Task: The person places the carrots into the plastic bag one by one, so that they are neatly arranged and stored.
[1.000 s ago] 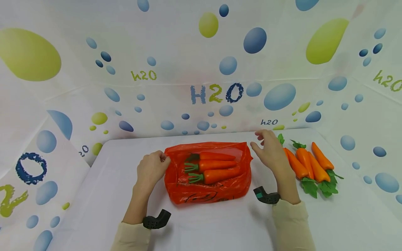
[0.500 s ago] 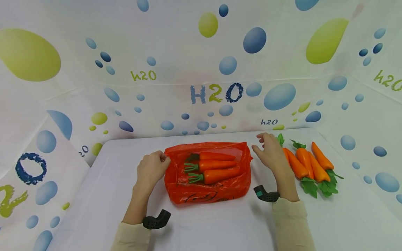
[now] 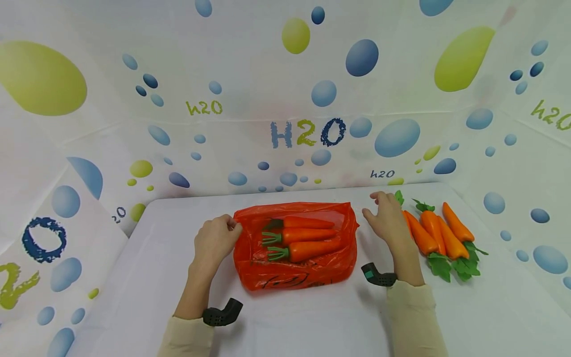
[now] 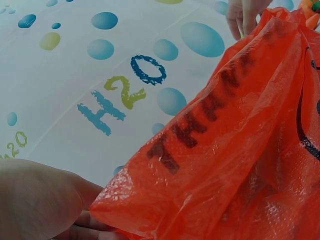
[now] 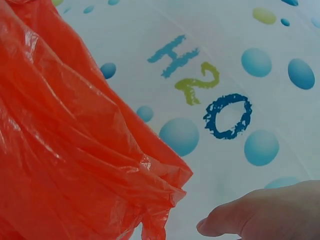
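On the white table (image 3: 134, 267), the red bag (image 3: 312, 270) sits near the middle, spread open. The left hand (image 3: 216, 240) pinches its far left corner; the right hand (image 3: 387, 220), fingers loosely bent and free of any hold, hangs just off its right side. Five or so leafy carrots (image 3: 432, 232) lie outside, to the right, seemingly what is left to deal with; three slim carrots (image 3: 309, 235) are apparently already inside. The right wrist hides part of the leftmost leafy one, and folds obscure the bag's dark lettering (image 4: 190, 125).
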Demonstrator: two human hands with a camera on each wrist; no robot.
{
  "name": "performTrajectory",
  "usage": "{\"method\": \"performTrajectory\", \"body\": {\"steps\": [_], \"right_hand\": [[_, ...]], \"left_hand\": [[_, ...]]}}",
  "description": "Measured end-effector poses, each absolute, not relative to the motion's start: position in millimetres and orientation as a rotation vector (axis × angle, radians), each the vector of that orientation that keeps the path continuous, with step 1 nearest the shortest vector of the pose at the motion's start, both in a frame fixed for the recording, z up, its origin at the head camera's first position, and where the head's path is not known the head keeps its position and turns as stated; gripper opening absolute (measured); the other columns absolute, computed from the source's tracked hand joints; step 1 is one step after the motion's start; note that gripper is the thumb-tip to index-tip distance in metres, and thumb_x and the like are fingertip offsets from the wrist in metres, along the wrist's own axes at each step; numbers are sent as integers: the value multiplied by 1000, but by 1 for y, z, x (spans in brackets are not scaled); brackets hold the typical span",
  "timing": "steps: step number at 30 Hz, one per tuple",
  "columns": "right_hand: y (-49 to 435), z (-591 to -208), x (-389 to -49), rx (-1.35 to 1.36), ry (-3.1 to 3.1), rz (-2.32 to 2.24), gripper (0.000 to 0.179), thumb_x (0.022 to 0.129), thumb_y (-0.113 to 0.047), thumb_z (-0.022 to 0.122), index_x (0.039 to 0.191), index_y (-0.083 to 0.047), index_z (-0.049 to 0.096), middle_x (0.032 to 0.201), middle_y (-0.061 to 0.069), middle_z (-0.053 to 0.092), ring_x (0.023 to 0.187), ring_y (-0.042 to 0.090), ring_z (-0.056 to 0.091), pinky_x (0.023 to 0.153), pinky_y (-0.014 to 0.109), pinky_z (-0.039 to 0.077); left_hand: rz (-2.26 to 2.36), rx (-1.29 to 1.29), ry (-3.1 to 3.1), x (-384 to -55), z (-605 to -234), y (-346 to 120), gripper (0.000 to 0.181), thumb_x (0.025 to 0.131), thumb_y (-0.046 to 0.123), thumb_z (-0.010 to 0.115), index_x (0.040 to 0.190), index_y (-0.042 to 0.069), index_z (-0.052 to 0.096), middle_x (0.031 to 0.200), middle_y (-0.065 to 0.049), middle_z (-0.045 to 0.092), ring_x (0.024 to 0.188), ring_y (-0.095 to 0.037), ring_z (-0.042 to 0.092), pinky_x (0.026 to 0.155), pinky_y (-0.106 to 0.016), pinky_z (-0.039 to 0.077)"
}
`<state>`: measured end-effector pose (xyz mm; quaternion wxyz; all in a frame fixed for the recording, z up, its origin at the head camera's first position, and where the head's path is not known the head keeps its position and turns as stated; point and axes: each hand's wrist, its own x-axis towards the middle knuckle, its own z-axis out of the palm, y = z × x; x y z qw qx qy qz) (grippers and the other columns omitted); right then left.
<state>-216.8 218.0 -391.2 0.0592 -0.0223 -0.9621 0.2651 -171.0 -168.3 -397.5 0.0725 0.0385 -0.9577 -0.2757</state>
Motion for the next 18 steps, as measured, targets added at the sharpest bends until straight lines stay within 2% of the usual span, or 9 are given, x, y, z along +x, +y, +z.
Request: {"method": "performTrajectory", "body": {"steps": [12,18], "right_hand": [[227,-398,-220,-158,-2971,784,59,95,-25,61,144,0,41,147,32,34,128,46,36,105,63,44],[229,-400,-220,-182,-2950,710,59,94,-25,61,143,2,42,148,34,33,125,50,34,104,64,43]], "left_hand": [[-840,116,-2884,-171,-398,-169,26,94,24,54,98,2,67,70,-7,62,61,-19,52,52,-25,46],[-838,119,-2885,-171,-398,-169,25,94,23,54,98,2,67,70,-7,62,61,-19,52,51,-26,46]]}}
